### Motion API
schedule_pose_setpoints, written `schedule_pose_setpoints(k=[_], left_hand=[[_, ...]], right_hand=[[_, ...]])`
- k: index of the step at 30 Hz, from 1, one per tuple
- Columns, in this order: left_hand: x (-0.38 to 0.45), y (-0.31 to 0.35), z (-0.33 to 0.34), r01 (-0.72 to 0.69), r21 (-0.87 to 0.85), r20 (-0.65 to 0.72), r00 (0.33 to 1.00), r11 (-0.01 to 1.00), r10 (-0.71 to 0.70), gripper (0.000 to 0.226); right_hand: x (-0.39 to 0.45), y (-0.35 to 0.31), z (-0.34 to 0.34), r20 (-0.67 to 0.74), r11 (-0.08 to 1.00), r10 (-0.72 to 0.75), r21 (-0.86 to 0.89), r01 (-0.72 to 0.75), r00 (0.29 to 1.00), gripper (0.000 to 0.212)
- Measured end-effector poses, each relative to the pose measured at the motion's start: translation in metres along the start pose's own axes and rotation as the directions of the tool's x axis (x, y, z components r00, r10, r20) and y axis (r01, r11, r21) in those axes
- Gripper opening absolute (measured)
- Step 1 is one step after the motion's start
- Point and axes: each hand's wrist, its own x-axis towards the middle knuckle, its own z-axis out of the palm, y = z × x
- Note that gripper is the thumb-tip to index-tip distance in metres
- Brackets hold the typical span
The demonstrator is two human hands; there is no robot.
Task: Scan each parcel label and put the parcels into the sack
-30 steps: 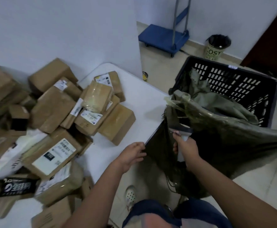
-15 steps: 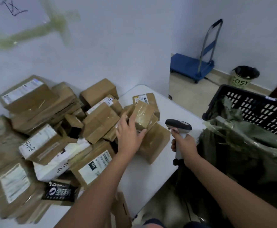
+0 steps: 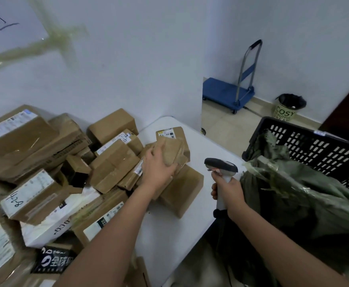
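Gripping a small tape-wrapped brown parcel (image 3: 172, 150) atop the heap on the white table (image 3: 196, 146), left hand (image 3: 157, 168); right hand (image 3: 229, 190) clasping grey handheld scanner (image 3: 221, 165). Green sack (image 3: 293, 193) waiting alongside; many parcels apparently remaining unscanned.

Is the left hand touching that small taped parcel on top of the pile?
Touching. The head view shows the left hand with fingers curled round the small taped parcel, gripping its near edge.
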Motion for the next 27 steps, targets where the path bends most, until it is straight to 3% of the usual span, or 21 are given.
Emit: schedule_pose_setpoints(k=[2,5,8,11,19,22,24,27], left_hand=[[-0.014,-0.002,-0.015,0.07,-0.345,0.054,0.997,0.936,-0.055,0.073],[-0.045,0.002,-0.034,0.35,-0.741,0.283,0.937,0.573,-0.207,0.042],[-0.068,-0.013,-0.041,0.525,-0.816,0.476,0.848,0.242,-0.234,0.04],[-0.087,-0.029,-0.037,0.592,-0.804,0.56,0.784,0.051,-0.267,0.051],[-0.116,-0.03,-0.024,0.605,-0.796,0.592,0.77,-0.02,-0.239,0.051],[-0.124,-0.03,-0.019,0.634,-0.773,0.622,0.757,-0.004,-0.199,0.048],[-0.129,-0.031,-0.016,0.643,-0.765,0.628,0.758,0.036,-0.177,0.045],[-0.131,-0.023,-0.013,0.627,-0.749,0.595,0.778,0.214,-0.201,0.037]], right_hand=[[0.0,0.0,-0.002,0.009,1.0,0.007,0.003,-0.007,1.0,0.024],[-0.001,-0.001,-0.003,0.017,1.0,0.02,0.015,-0.021,1.0,0.024],[-0.004,-0.003,-0.002,0.028,0.999,0.031,0.027,-0.031,0.999,0.025],[-0.009,-0.004,0.001,0.058,0.999,0.035,0.032,-0.037,0.998,0.024],[-0.031,0.003,0.019,0.231,0.998,0.058,-0.025,-0.054,0.971,0.02],[-0.036,0.003,0.022,0.226,0.998,0.069,-0.013,-0.068,0.972,0.025],[-0.038,0.001,0.022,0.236,0.996,0.084,-0.023,-0.081,0.968,0.029],[-0.038,-0.001,0.021,0.255,0.997,0.082,-0.025,-0.079,0.963,0.032]])
